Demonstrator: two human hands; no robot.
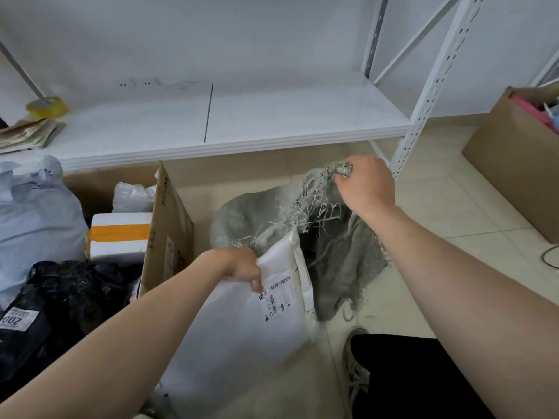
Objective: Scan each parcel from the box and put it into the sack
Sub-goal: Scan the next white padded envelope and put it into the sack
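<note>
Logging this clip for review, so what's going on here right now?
A person is putting a parcel into a sack. The left hand grips a flat white plastic mailer with a printed label, its top end at the mouth of the grey woven sack on the floor. The right hand holds the sack's frayed rim up. The brown cardboard box alongside holds more parcels, among them a black plastic bag and a white foam box with orange tape.

The label [276,297] on the parcel [236,343] is too small to read, and the sack [348,264] is dark inside.
</note>
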